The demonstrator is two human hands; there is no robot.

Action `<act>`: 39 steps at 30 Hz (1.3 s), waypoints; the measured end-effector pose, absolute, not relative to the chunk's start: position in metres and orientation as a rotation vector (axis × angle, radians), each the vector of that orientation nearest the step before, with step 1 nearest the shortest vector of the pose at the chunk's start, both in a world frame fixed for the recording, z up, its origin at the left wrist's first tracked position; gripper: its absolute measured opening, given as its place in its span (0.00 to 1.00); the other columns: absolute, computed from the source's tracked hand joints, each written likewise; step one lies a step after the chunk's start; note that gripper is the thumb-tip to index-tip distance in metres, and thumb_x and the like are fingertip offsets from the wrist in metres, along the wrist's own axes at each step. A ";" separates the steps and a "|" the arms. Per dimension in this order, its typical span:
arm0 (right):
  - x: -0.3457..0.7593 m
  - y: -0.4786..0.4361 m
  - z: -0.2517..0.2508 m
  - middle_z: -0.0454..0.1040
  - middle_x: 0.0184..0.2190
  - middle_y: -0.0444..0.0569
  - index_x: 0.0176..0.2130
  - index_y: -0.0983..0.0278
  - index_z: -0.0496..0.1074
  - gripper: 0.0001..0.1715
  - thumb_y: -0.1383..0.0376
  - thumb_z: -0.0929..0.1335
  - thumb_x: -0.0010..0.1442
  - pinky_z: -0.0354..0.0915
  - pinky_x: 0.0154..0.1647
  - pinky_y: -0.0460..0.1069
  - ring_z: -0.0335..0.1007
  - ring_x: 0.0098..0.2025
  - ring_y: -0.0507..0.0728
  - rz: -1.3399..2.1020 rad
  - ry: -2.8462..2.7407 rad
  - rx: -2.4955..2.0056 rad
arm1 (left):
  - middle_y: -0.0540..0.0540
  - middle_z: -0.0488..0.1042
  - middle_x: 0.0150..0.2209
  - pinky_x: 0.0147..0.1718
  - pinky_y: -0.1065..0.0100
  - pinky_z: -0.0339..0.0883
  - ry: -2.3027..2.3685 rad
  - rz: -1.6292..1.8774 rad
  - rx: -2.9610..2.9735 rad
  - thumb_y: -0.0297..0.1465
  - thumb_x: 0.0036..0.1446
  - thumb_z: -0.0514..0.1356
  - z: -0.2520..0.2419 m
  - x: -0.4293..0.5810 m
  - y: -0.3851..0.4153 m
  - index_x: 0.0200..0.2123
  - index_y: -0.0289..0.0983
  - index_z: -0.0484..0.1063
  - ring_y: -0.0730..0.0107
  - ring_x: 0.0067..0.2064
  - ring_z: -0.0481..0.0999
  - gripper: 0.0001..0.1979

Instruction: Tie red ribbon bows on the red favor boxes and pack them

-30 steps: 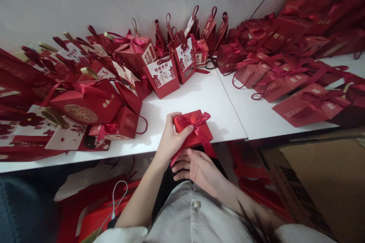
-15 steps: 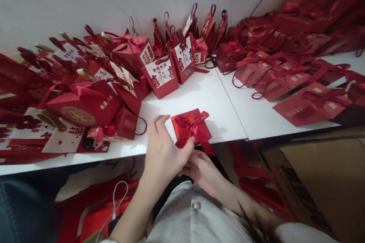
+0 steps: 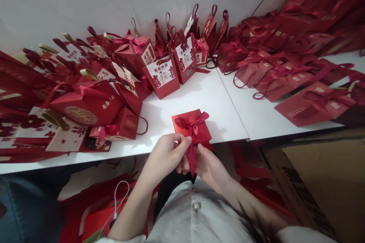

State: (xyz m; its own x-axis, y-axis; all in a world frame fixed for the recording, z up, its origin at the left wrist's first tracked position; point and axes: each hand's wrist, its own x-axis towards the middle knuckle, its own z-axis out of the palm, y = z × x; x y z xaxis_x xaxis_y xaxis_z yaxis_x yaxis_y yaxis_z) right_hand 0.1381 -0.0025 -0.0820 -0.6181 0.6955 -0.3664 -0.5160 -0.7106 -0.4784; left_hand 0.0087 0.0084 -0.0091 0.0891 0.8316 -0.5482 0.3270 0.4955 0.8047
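A small red gift box (image 3: 179,120) lies at the front edge of the white table, with a dark red ribbon bow (image 3: 195,124) tied on its top. My left hand (image 3: 167,153) is closed, thumb and forefinger pinching a ribbon tail just below the bow. That ribbon tail (image 3: 192,161) hangs down over the table edge between my hands. Close on the other side is my right hand (image 3: 212,167), its thumb raised beside the box's near edge and apart from its fingers. Those fingers are partly hidden behind the ribbon.
Red gift boxes with handles and tags (image 3: 85,102) crowd the left side. Several small bags (image 3: 164,78) stand along the wall, and more ribboned boxes (image 3: 310,104) fill the right. A cardboard box (image 3: 327,171) sits below at right; a white cable (image 3: 121,197) lies below left.
My left hand has come down and in from the box's left side to the ribbon below the bow. A ribbon tail now hangs between my hands. The right thumb has risen into view.
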 end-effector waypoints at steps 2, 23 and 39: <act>0.138 -0.003 -0.081 0.72 0.22 0.47 0.27 0.66 0.70 0.25 0.46 0.67 0.56 0.65 0.32 0.50 0.70 0.29 0.55 2.291 -0.482 -0.686 | 0.51 0.71 0.13 0.13 0.75 0.56 1.530 0.466 1.088 0.43 0.59 0.50 -0.011 0.009 0.008 0.23 0.38 0.65 0.75 0.13 0.66 0.18; 0.139 -0.005 -0.084 0.59 0.17 0.38 0.20 0.62 0.57 0.23 0.54 0.71 0.51 0.52 0.24 0.46 0.53 0.21 0.48 1.827 -1.155 -1.142 | 0.48 0.71 0.40 0.42 0.64 0.66 1.693 0.876 1.290 0.38 0.47 0.64 -0.049 0.003 0.044 0.50 0.39 0.60 0.66 0.39 0.73 0.27; 0.153 0.001 -0.075 0.67 0.20 0.41 0.21 0.62 0.63 0.13 0.62 0.69 0.53 0.57 0.25 0.45 0.61 0.23 0.50 1.684 -1.753 -1.225 | 0.47 0.72 0.41 0.43 0.63 0.66 1.720 0.882 1.271 0.38 0.46 0.64 -0.049 0.005 0.046 0.46 0.39 0.62 0.65 0.41 0.73 0.24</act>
State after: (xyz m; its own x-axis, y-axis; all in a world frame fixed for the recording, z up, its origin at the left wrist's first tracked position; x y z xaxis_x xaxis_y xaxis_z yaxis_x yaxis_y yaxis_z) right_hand 0.1529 0.0013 -0.0746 -0.5259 0.8065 -0.2702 0.3027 -0.1194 -0.9456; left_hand 0.0048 0.0455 -0.0490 -0.1703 0.9656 -0.1966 0.4035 0.2504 0.8801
